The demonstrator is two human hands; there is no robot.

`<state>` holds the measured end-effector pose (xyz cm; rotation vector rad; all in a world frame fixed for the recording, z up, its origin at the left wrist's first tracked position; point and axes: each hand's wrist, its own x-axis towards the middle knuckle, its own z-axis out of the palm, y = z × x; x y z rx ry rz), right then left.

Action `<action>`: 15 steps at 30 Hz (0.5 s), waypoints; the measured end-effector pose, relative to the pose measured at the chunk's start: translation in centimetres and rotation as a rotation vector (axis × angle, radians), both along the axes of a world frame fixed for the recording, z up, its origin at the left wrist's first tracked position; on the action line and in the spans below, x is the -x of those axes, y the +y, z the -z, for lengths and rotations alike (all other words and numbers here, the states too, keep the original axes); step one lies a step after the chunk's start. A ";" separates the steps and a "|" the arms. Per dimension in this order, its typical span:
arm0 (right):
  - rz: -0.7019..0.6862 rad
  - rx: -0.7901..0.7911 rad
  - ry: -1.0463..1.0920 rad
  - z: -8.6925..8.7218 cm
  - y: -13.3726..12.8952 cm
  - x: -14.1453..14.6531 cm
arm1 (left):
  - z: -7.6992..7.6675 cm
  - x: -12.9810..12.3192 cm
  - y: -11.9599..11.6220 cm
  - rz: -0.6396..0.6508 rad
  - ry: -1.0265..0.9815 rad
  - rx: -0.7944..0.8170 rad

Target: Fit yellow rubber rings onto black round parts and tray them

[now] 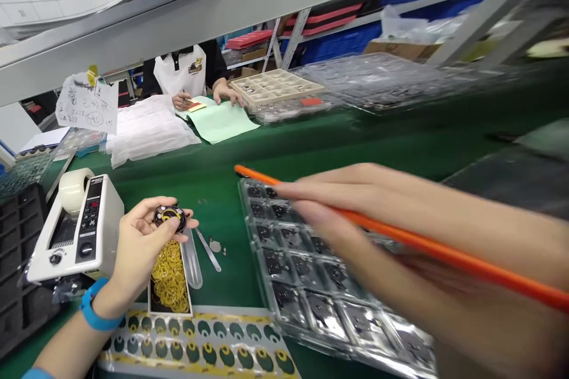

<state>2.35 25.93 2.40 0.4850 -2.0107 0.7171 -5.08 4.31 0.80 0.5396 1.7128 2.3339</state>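
the largest thing is the green table [377,142], which goes across the frame. behind it, at the upper left of centre, sits another person [180,77] in a white apron, with both hands near a light green paper [222,123]. in the lower middle and right lies a clear tray [306,336] with many compartments, and dark parts lie inside them. at the left stands a white tape dispenser [111,213] with red digits. at the bottom centre lies a sheet [222,316] with rows of rounded shapes.

the right hand [373,192], big and blurred, fills the right side above the tray. its thumb and fingers are gripping a long orange stick [413,244]; whether the tip touches the tray, i cannot tell.

the left hand [144,231], at the left of centre, has curled fingers and pinches a round black part [169,213] with the thumb on its face. just below is a narrow box [170,313] of yellow rings [171,284]. on the round part a yellow curve is visible. to its right lie some tiny pieces [215,246].
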 end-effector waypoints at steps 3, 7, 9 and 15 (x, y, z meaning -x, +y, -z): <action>-0.095 -0.038 -0.025 -0.1 -1.5 1.3 | 0.0 -0.2 0.0 -0.032 0.044 0.017; -0.157 -0.011 -0.095 0.4 -2.7 2.3 | -0.2 -0.3 -0.2 -0.092 0.111 0.041; -0.138 -0.011 -0.117 0.6 -3.1 2.4 | -0.3 -0.2 -0.2 -0.125 0.131 0.066; -0.153 0.114 -0.085 2.6 -6.0 2.7 | 0.1 -0.4 0.2 -0.274 0.169 0.191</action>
